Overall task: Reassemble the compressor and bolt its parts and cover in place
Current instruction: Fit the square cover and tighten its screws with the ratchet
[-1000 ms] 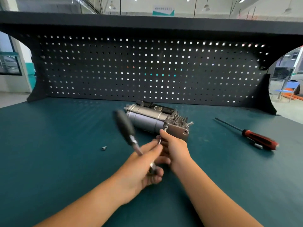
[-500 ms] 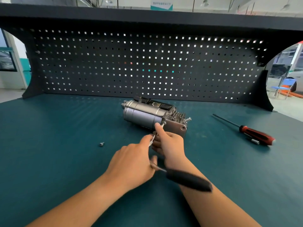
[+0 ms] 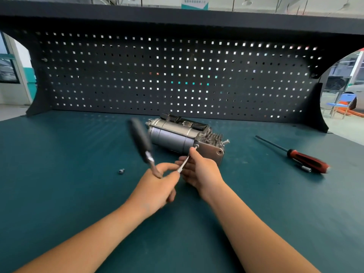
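L hand (image 3: 155, 186) gripping blurred wrench (image 3: 140, 140), R hand (image 3: 199, 170) pinching its shaft, prob. on bolt (image 3: 196, 147), compressor (image 3: 173, 134) beyond

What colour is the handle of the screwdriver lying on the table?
Red and black handle, clearest in the head view.

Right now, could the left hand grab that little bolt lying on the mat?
Probably, yes. The small bolt lies close to the left hand with only bare mat between. But that hand grips the black-handled tool, so it would have to free fingers first.
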`<move>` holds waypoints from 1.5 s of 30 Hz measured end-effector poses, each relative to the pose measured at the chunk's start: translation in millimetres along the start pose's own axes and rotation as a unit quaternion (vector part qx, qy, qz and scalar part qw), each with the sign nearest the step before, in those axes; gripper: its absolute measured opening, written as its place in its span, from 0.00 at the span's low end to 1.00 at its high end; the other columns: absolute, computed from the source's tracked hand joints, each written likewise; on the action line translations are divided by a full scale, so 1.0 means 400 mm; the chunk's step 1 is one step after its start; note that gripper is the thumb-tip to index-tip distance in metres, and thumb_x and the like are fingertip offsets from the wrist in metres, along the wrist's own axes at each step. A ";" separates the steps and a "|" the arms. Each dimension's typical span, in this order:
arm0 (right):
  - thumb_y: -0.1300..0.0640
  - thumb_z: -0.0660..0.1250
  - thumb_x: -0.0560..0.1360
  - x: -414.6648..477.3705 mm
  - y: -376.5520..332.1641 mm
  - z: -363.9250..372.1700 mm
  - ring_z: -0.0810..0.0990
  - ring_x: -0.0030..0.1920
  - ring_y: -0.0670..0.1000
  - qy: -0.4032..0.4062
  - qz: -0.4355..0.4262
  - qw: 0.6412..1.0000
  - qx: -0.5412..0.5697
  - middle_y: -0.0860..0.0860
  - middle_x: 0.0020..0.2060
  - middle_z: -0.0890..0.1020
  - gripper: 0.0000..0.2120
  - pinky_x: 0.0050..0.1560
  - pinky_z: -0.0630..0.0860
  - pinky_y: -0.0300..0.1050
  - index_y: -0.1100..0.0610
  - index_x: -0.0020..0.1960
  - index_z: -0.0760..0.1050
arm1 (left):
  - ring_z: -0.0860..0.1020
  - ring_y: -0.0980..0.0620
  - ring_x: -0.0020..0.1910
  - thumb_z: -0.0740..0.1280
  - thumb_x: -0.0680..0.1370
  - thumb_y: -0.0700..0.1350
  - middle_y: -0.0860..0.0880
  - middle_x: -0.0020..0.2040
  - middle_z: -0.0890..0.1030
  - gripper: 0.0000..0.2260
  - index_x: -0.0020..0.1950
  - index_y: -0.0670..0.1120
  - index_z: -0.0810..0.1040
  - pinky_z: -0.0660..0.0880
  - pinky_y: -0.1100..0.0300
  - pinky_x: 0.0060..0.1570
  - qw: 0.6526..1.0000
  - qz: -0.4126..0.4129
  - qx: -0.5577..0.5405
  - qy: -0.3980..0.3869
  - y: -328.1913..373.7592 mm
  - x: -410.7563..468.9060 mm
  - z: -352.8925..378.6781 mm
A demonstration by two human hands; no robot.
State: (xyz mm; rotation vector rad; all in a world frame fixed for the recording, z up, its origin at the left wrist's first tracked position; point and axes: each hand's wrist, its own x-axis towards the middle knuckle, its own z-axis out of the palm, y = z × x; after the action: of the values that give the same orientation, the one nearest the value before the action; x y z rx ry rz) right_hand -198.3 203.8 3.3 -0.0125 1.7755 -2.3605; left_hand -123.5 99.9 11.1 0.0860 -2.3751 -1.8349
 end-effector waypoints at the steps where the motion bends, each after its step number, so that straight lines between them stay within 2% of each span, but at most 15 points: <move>1: 0.51 0.61 0.79 0.000 0.002 0.001 0.78 0.24 0.45 0.017 -0.015 1.000 -0.017 0.50 0.25 0.82 0.15 0.34 0.71 0.40 0.60 0.39 0.76 | 0.70 0.54 0.21 0.61 0.78 0.46 0.51 0.21 0.73 0.05 0.49 0.55 0.76 0.65 0.64 0.23 0.992 0.060 0.110 0.028 -0.009 0.000 -0.004; 4: 0.52 0.67 0.76 0.003 0.005 -0.004 0.77 0.26 0.49 0.075 -0.069 0.994 -0.045 0.61 0.28 0.80 0.16 0.33 0.71 0.41 0.62 0.34 0.74 | 0.78 0.47 0.42 0.61 0.76 0.54 0.51 0.36 0.79 0.09 0.56 0.58 0.70 0.68 0.56 0.35 0.922 0.154 0.345 0.089 -0.017 -0.005 -0.002; 7: 0.54 0.67 0.76 -0.002 -0.003 0.001 0.76 0.22 0.44 0.081 -0.075 0.992 -0.060 0.50 0.22 0.78 0.15 0.24 0.69 0.34 0.60 0.33 0.75 | 0.78 0.47 0.47 0.60 0.76 0.58 0.53 0.41 0.79 0.19 0.66 0.59 0.62 0.67 0.57 0.37 0.850 0.214 0.473 0.093 -0.027 -0.011 0.011; 11: 0.58 0.65 0.77 -0.009 -0.013 0.002 0.74 0.19 0.42 0.060 -0.043 0.997 -0.001 0.47 0.19 0.77 0.14 0.22 0.67 0.32 0.60 0.34 0.74 | 0.77 0.56 0.27 0.63 0.78 0.51 0.54 0.30 0.77 0.12 0.61 0.52 0.73 0.73 0.64 0.29 0.997 0.063 0.038 -0.040 -0.005 -0.019 0.027; 14: 0.56 0.63 0.78 -0.015 -0.013 0.001 0.74 0.19 0.44 0.049 -0.044 0.998 0.017 0.49 0.21 0.79 0.14 0.24 0.71 0.34 0.61 0.36 0.75 | 0.74 0.54 0.21 0.58 0.79 0.56 0.46 0.28 0.78 0.16 0.51 0.45 0.76 0.72 0.66 0.21 0.928 -0.134 -0.323 -0.129 0.015 -0.032 0.037; 16: 0.55 0.61 0.79 -0.015 -0.011 0.001 0.74 0.19 0.44 0.044 -0.058 0.997 0.005 0.49 0.22 0.79 0.15 0.26 0.71 0.36 0.61 0.37 0.75 | 0.70 0.55 0.18 0.58 0.78 0.56 0.47 0.25 0.75 0.16 0.49 0.44 0.76 0.69 0.67 0.18 0.896 -0.168 -0.390 -0.129 0.021 -0.031 0.030; 18: 0.54 0.60 0.79 -0.018 -0.006 0.002 0.75 0.20 0.44 0.043 -0.070 0.996 -0.032 0.48 0.22 0.79 0.16 0.26 0.68 0.35 0.60 0.36 0.75 | 0.60 0.57 0.15 0.60 0.79 0.50 0.51 0.21 0.67 0.11 0.46 0.44 0.76 0.59 0.69 0.16 0.932 -0.138 -0.325 -0.076 0.018 -0.019 0.021; 21: 0.52 0.64 0.77 -0.009 0.005 0.003 0.76 0.23 0.44 0.075 -0.094 0.990 -0.069 0.55 0.25 0.80 0.18 0.25 0.69 0.32 0.61 0.32 0.74 | 0.64 0.54 0.20 0.63 0.77 0.45 0.53 0.23 0.68 0.05 0.44 0.46 0.76 0.61 0.65 0.20 0.998 0.031 0.015 0.043 0.005 0.000 0.004; 23: 0.51 0.68 0.75 -0.002 0.007 0.002 0.77 0.28 0.46 0.101 -0.126 0.981 -0.104 0.60 0.28 0.80 0.19 0.35 0.73 0.40 0.60 0.29 0.74 | 0.75 0.50 0.34 0.65 0.75 0.52 0.54 0.32 0.77 0.09 0.53 0.51 0.74 0.68 0.59 0.32 0.947 0.141 0.275 0.091 -0.006 -0.002 -0.002; 26: 0.52 0.69 0.74 -0.002 -0.001 0.001 0.74 0.23 0.42 0.119 -0.155 0.963 -0.184 0.46 0.17 0.74 0.21 0.35 0.72 0.43 0.56 0.24 0.71 | 0.78 0.43 0.48 0.62 0.75 0.59 0.50 0.47 0.82 0.21 0.65 0.54 0.65 0.68 0.55 0.39 0.863 0.196 0.458 0.083 -0.016 -0.011 0.013; 30: 0.57 0.68 0.75 -0.009 -0.010 0.001 0.75 0.26 0.49 0.106 -0.094 0.988 -0.060 0.48 0.20 0.75 0.16 0.29 0.71 0.39 0.58 0.30 0.71 | 0.72 0.56 0.24 0.63 0.76 0.57 0.54 0.28 0.75 0.15 0.55 0.47 0.74 0.67 0.65 0.26 0.998 0.027 0.003 -0.055 0.009 -0.023 0.027; 34: 0.58 0.62 0.78 -0.014 -0.011 0.007 0.74 0.18 0.46 0.053 -0.076 0.996 0.014 0.50 0.22 0.79 0.14 0.23 0.71 0.33 0.61 0.34 0.74 | 0.63 0.58 0.16 0.58 0.78 0.52 0.51 0.23 0.71 0.14 0.45 0.44 0.77 0.61 0.71 0.17 0.892 -0.200 -0.390 -0.108 0.025 -0.017 0.019; 38: 0.55 0.60 0.79 -0.003 -0.003 0.005 0.76 0.20 0.45 0.061 -0.095 0.989 -0.099 0.51 0.24 0.79 0.17 0.22 0.68 0.32 0.60 0.33 0.74 | 0.65 0.55 0.18 0.59 0.77 0.42 0.53 0.20 0.71 0.08 0.50 0.45 0.77 0.61 0.67 0.20 0.998 -0.033 -0.036 0.029 0.001 0.004 0.002; 42: 0.51 0.69 0.74 0.004 0.006 0.004 0.77 0.26 0.47 0.119 -0.139 0.971 -0.153 0.49 0.22 0.77 0.20 0.32 0.74 0.43 0.58 0.26 0.73 | 0.74 0.45 0.38 0.63 0.75 0.49 0.54 0.34 0.77 0.08 0.53 0.57 0.73 0.63 0.56 0.34 0.893 0.211 0.383 0.104 -0.018 -0.004 -0.005; 45: 0.55 0.68 0.74 0.002 0.002 0.015 0.75 0.25 0.48 0.115 -0.122 0.978 -0.125 0.46 0.18 0.74 0.18 0.26 0.69 0.38 0.58 0.27 0.73 | 0.78 0.46 0.42 0.65 0.76 0.50 0.53 0.40 0.79 0.16 0.63 0.53 0.70 0.67 0.57 0.36 0.891 0.219 0.389 0.080 -0.019 -0.010 0.009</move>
State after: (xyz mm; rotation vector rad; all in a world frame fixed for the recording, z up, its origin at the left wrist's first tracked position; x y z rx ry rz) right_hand -198.3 197.8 4.2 0.0075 2.2947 -2.3602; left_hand -120.4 101.8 2.5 -0.1950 -2.5651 -0.5976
